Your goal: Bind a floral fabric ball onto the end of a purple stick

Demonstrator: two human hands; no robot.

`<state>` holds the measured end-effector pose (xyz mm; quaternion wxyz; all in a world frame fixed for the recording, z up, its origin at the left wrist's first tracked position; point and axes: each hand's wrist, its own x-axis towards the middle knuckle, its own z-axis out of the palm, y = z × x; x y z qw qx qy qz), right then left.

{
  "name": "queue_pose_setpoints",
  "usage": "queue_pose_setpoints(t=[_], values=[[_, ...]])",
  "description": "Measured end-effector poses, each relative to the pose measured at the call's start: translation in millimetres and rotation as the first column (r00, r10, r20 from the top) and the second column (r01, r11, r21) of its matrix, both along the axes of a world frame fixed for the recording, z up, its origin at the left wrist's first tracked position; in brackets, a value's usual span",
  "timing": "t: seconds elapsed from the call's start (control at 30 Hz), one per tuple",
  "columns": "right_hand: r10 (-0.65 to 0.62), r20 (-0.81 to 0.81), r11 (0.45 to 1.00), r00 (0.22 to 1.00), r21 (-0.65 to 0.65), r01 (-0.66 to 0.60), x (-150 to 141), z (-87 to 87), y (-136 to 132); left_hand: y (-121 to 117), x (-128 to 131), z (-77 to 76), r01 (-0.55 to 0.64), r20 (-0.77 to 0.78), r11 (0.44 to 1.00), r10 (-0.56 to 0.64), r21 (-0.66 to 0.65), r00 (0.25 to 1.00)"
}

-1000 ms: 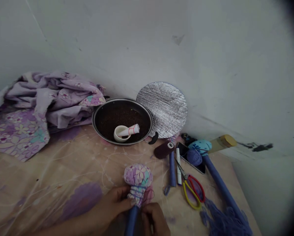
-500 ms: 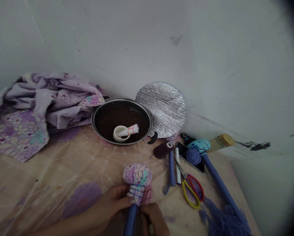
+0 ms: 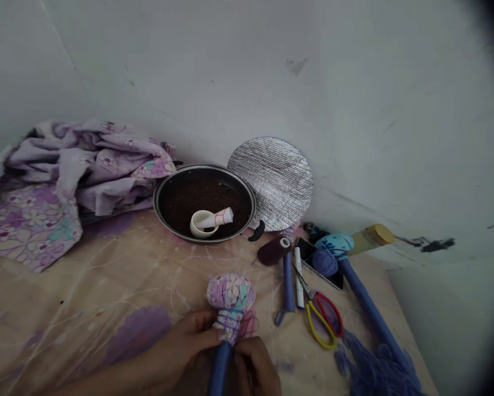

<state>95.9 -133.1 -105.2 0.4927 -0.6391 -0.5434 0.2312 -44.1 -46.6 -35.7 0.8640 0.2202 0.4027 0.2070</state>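
A stick with a padded head of flowered cloth [image 3: 231, 291] stands tilted at the front middle. Blue yarn winds round its gathered neck, and a blue covering runs down its handle [image 3: 220, 369]. My left hand [image 3: 195, 333] grips the neck between thumb and fingers from the left side. To the right of the handle, my right hand [image 3: 258, 366] is closed with its fingers curled. What sits in those fingers, if anything, is hidden. A thin loop of strand shows near the neck, above my right hand.
A black pan [image 3: 181, 192] holds a white cup [image 3: 202, 224]. Nearby lie a silvery round mat [image 3: 275, 181], dark thread spool [image 3: 274, 251], marker [image 3: 298, 280], scissors [image 3: 323, 319], tangled blue yarn [image 3: 379, 366], another padded stick [image 3: 366, 302] and crumpled flowered cloth [image 3: 98, 170].
My right hand has shifted slightly to the left, closer to the handle. The stick and my left hand stay almost where they were.
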Motion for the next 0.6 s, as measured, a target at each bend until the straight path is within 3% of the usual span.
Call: queue_pose_setpoints(t=[0.17,0.6], values=[[-0.028,-0.069,0.999,0.997,-0.018,0.027,-5,-4.1,1,1,0,2.0,0.033,0.032,0.999,-0.033,0.01,0.999],[-0.122,-0.022,0.991,0.992,-0.064,0.12,-13,-0.3,3,-1,0,-2.1,0.011,-0.015,0.999,-0.011,0.041,1.0]])
